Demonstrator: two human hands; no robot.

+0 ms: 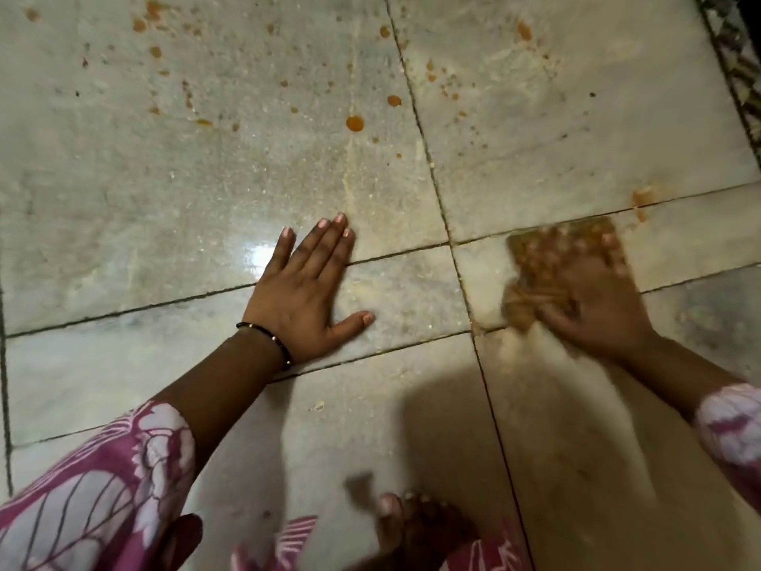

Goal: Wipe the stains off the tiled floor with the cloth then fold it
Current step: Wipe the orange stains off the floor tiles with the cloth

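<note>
Orange-brown stains (pixel 354 123) spatter the pale tiled floor (pixel 214 171) across the upper half of the view, with a smear (pixel 640 199) at the right. My left hand (pixel 306 290) lies flat on the tiles, fingers straight and spread. To the right, my right hand (pixel 593 298) presses on a folded, orange-stained cloth (pixel 552 249); both are blurred by motion, so the fingers' grip is unclear. The cloth lies just right of a crossing of tile joints.
A patterned dark border (pixel 737 55) runs along the floor's upper right edge. My bare foot (pixel 412 525) and pink flowered clothing (pixel 94 500) fill the bottom of the view. A bright light reflection (pixel 257 253) sits left of my left hand.
</note>
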